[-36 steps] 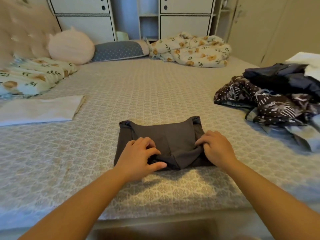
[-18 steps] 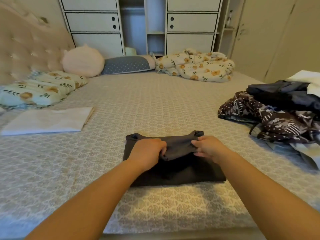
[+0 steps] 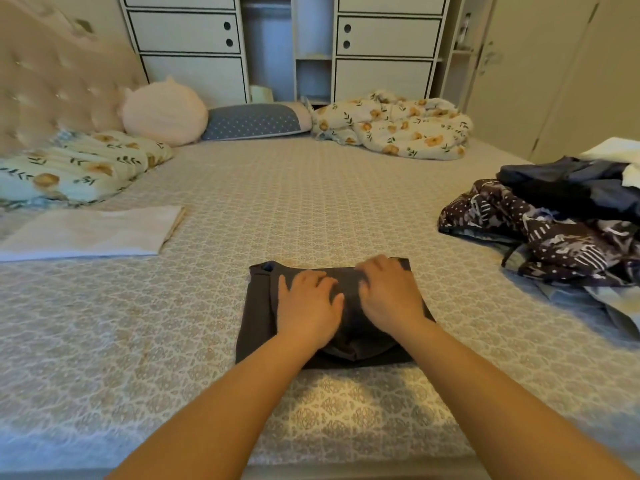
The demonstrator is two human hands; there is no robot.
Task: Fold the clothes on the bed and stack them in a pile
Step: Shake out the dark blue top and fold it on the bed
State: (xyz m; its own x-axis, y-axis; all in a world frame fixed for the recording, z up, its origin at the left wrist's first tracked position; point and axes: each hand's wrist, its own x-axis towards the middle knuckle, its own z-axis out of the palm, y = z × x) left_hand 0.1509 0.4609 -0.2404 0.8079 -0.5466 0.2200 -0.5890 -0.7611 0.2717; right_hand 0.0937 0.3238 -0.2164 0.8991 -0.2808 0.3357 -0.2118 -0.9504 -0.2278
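While both hands lie palm-down on it, the dark grey garment (image 3: 259, 317) sits folded into a compact rectangle on the bed (image 3: 311, 209), near its front edge. Left hand (image 3: 306, 306): fingers extended and flat, pressing the cloth, gripping nothing. Right hand (image 3: 389, 296): likewise flat, fingers reaching the garment's far edge; fingertips blurred. The hands are just beside each other. A heap of unfolded clothes (image 3: 554, 230) lies well apart at the right. A folded white cloth (image 3: 90, 233) lies at the left.
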